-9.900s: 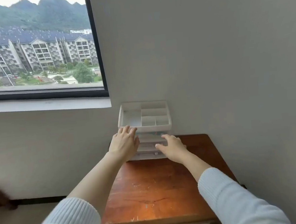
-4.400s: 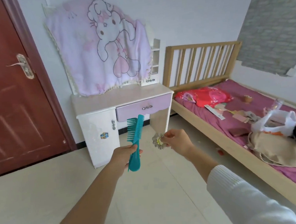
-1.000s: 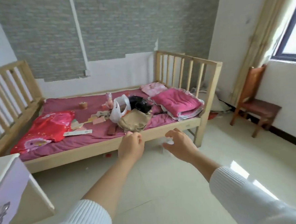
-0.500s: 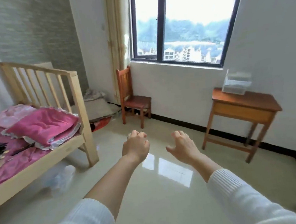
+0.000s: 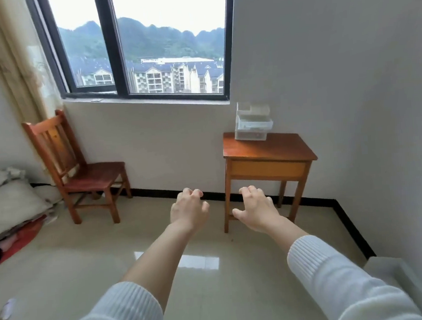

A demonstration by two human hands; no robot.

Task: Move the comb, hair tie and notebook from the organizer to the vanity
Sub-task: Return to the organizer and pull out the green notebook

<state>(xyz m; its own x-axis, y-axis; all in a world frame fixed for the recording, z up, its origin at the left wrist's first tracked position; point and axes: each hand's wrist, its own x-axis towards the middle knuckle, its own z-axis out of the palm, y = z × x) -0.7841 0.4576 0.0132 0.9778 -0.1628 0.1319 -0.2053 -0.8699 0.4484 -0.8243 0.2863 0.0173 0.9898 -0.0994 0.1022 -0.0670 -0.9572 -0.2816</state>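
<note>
Both hands are empty. The left hand [image 5: 189, 210] is loosely curled with fingers narrow; the right hand [image 5: 254, 206] has fingers spread wide and bent. Both are raised over the pale tiled floor [image 5: 112, 261], well apart from any object.

The clear plastic tiered organizer [image 5: 252, 122] stands at the back of the brown wooden desk [image 5: 266, 148], against the wall under the dark-framed window [image 5: 144, 44]. A dark item shows in its lowest tier; whether this is the notebook cannot be told. Comb, hair tie and vanity are not in view.

Judged step: approach to the organizer for a pickup. The next move calls for closing on the desk front and reaching over its edge.

Open floor lies ahead. The red-brown wooden chair [image 5: 80, 166] stands well left; the white wall [image 5: 350, 100] bounds the right.
</note>
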